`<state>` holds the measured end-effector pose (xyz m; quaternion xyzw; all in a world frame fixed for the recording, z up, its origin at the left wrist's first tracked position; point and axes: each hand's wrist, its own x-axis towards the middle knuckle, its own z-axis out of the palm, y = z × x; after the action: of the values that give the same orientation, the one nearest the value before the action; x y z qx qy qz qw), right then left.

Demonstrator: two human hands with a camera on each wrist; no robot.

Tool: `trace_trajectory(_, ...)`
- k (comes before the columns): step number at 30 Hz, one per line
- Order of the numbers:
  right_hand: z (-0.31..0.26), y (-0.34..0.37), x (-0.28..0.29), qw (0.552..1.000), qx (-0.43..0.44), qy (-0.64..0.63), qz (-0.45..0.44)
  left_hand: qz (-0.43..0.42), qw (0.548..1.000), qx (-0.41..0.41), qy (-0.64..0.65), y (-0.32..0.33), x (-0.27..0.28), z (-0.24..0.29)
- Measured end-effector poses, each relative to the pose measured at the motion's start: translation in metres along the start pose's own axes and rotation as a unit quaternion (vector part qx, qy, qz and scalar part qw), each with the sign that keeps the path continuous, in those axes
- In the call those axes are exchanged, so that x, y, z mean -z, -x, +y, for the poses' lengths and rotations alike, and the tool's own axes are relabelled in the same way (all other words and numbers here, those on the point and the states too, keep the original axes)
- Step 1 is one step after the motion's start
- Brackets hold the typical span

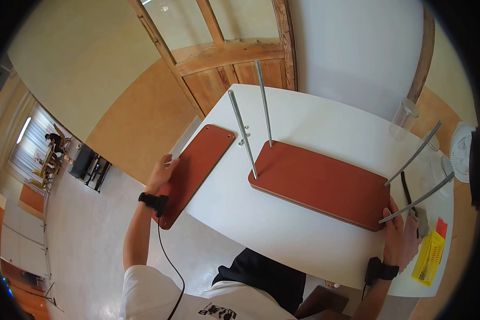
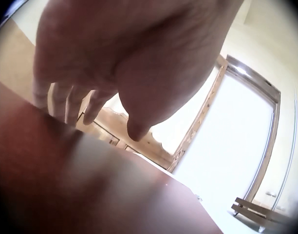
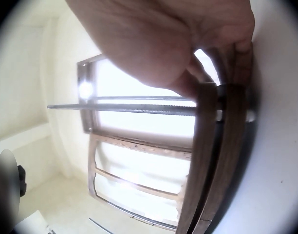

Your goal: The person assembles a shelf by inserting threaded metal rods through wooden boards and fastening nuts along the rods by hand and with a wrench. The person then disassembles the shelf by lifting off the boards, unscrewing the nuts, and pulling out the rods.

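Observation:
A loose reddish-brown board [image 1: 198, 165] with corner holes lies at the left edge of the white table. My left hand [image 1: 163, 172] is at its outer long edge, fingers extended and thumb apart; the left wrist view shows the fingers [image 2: 73, 105] reaching down to the board surface. To the right lie two stacked boards [image 1: 320, 184], with threaded metal rods [image 1: 242, 133] standing at the corners. My right hand [image 1: 393, 234] grips the near right end of this stack. In the right wrist view the thumb meets the upper board [image 3: 200, 161] and the fingers go round the end.
Small metal nuts [image 1: 244, 137] lie between the boards. On the right are a yellow basket [image 1: 429, 258], a grey cloth [image 1: 421, 223], a clear jar [image 1: 404, 118] and a white fan [image 1: 462, 145]. The rods rise high above the table [image 1: 229, 213]. A wooden door stands behind.

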<state>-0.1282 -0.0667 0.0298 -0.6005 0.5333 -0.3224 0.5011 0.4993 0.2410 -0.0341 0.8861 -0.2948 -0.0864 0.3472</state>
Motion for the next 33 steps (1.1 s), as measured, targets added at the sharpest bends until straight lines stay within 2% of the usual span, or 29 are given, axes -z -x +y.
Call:
trace_trajectory(2, 0.003, -0.001, 0.001, 1.0, 0.013, -0.001, -0.003, 0.022, 0.999, -0.007, 0.025, 0.011, 0.013, 0.008)
trace_trajectory(4, 0.002, 0.0, 0.001, 1.0, 0.014, 0.007, 0.002, 0.048, 0.993, -0.017, 0.105, 0.027, 0.026, 0.011)
trace_trajectory(6, 0.016, -0.008, 0.004, 1.0, 0.014, 0.016, 0.006, 0.064, 0.991, -0.018, 0.116, 0.043, 0.037, 0.007)
trace_trajectory(8, 0.059, -0.031, 0.015, 0.993, 0.083, -0.069, -0.051, 0.081, 0.988, -0.017, 0.131, 0.065, 0.045, -0.003)
trace_trajectory(10, 0.06, -0.03, 0.014, 0.994, 0.084, -0.061, -0.044, 0.143, 0.984, -0.014, 0.102, 0.092, 0.052, -0.017)
trace_trajectory(11, 0.059, -0.029, 0.014, 0.994, 0.083, -0.056, -0.038, 0.146, 0.984, -0.014, 0.105, 0.105, 0.053, -0.028)
trace_trajectory(13, 0.057, -0.027, 0.015, 0.995, 0.073, -0.06, -0.041, 0.232, 0.97, 0.043, 0.055, 0.131, 0.052, -0.052)
trace_trajectory(15, 0.043, -0.019, 0.011, 0.995, 0.063, -0.063, -0.043, 0.263, 0.958, 0.099, 0.063, 0.156, 0.043, -0.071)
trace_trajectory(16, 0.022, -0.006, 0.006, 0.998, 0.043, -0.034, -0.024, 0.246, 0.954, 0.128, 0.113, 0.164, 0.038, -0.094)
trace_trajectory(17, 0.01, 0.003, 0.003, 1.0, 0.024, -0.005, -0.004, 0.235, 0.944, 0.177, 0.151, 0.181, 0.032, -0.073)
trace_trajectory(19, 0.007, 0.006, 0.002, 1.0, 0.027, 0.008, 0.003, 0.072, 0.925, 0.173, 0.33, 0.203, 0.034, -0.023)
trace_trajectory(20, 0.005, 0.008, 0.001, 0.999, 0.028, 0.02, 0.011, 0.074, 0.924, 0.173, 0.333, 0.207, 0.028, -0.015)
trace_trajectory(22, 0.016, 0.002, 0.004, 0.999, 0.036, 0.006, 0.001, 0.024, 0.86, 0.241, 0.449, 0.212, 0.021, -0.006)
trace_trajectory(25, 0.006, 0.011, 0.003, 0.999, 0.032, -0.012, -0.002, 0.018, 0.853, 0.21, 0.477, 0.209, 0.011, -0.029)
trace_trajectory(30, -0.014, 0.024, -0.003, 1.0, 0.001, -0.004, 0.027, 0.015, 0.848, 0.167, 0.503, 0.206, 0.001, -0.033)
trace_trajectory(32, -0.021, 0.029, -0.005, 0.998, -0.04, 0.016, 0.038, 0.019, 0.851, 0.155, 0.502, 0.208, 0.002, -0.031)
trace_trajectory(33, -0.02, 0.03, -0.004, 0.998, -0.039, 0.017, 0.039, 0.044, 0.845, 0.15, 0.512, 0.21, 0.004, -0.024)
